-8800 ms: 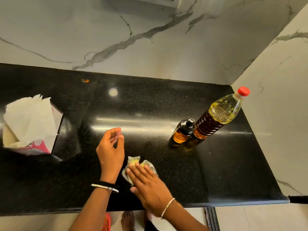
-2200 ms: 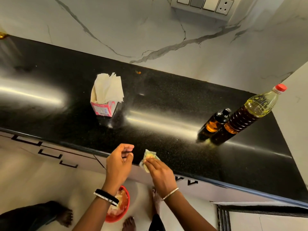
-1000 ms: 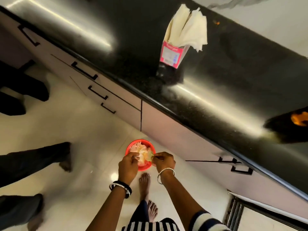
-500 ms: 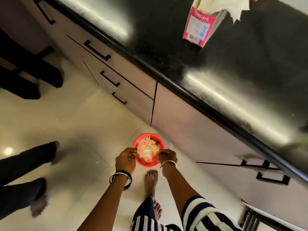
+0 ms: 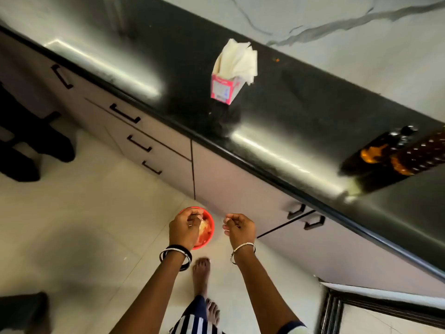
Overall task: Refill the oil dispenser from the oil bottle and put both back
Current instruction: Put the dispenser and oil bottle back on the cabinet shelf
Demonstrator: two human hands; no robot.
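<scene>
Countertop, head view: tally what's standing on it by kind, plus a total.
tissue box: 1
oil dispenser: 1
oil bottle, partly cut off by the frame edge: 1
Total: 3 on the countertop

The bottle (image 5: 428, 153) is cut off by the right edge and blurred. The dispenser (image 5: 382, 150) beside it is blurred too, so their oil levels cannot be read. The left grip (image 5: 184, 227) covers most of the bin (image 5: 211, 231), and it is not clear if its curled fingers pinch anything.
</scene>
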